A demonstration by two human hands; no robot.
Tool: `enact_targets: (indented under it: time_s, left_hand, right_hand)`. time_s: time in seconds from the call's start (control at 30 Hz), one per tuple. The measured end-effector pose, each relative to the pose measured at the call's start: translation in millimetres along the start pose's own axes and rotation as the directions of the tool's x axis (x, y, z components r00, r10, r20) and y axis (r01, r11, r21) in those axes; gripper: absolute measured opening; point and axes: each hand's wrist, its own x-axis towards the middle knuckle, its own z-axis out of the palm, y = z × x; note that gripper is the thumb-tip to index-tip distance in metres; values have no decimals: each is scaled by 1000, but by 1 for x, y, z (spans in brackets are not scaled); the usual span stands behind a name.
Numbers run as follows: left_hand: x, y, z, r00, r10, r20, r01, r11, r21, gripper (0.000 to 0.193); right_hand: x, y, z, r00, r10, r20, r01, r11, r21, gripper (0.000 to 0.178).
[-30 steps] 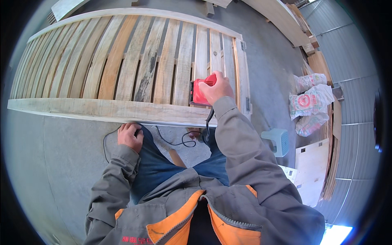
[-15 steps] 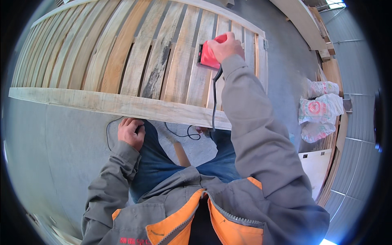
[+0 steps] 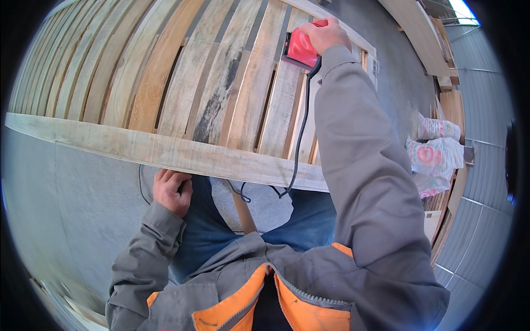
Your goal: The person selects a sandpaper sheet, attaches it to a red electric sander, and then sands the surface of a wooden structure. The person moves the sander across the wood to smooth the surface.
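My right hand (image 3: 327, 34) is closed round a red electric sander (image 3: 302, 48) with a dark base plate. The sander rests on the pale slats near the right end of a large slatted wooden panel (image 3: 138, 144). Its black power cord (image 3: 301, 132) runs toward me across the slats and hangs over the near rail. My left hand (image 3: 173, 192) lies by my left knee, just below that rail. Its fingers are curled with nothing seen in them, and the fingertips are partly hidden. One slat bears dark staining (image 3: 212, 107).
White plastic sacks (image 3: 436, 154) with red print stand on the right, beside stacked boards (image 3: 454, 110) along a ribbed grey wall (image 3: 486, 138). A long wooden plank (image 3: 414, 36) lies at the far right. Between my legs a wooden strip (image 3: 243, 214) shows above the concrete floor (image 3: 94, 204).
My right hand has carried the sander farther away and slightly right over the slats, and the cord has shifted with it. The view has moved a little; my left hand stays by my knee.
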Motion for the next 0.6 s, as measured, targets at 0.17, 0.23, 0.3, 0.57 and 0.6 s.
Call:
enact_targets:
  time_s: [0.17, 0.23, 0.3, 0.57, 0.6]
  left_hand:
    - [2, 0, -4, 1000, -8, -1, 8, 1000, -1, 17]
    - [2, -1, -6, 1000, 2, -10, -2, 1000, -15, 18]
    - [2, -2, -6, 1000, -2, -9, 1, 1000, -28, 18]
    - [2, -3, -8, 1000, 7, -16, -7, 999, -48, 17]
    - [0, -3, -7, 1000, 8, -18, -9, 999, -49, 16]
  right_hand:
    - [23, -16, -1, 1000, -6, 15, 7, 1000, -15, 72]
    - [27, -19, -5, 999, -6, 41, 5, 1000, 18, 72]
    - [38, -14, 0, 1000, 9, 21, -9, 1000, 18, 72]
    - [0, -15, 3, 999, -41, -19, 39, 996, -77, 67]
    - [-8, -11, 5, 998, -58, -32, 56, 996, -73, 67]
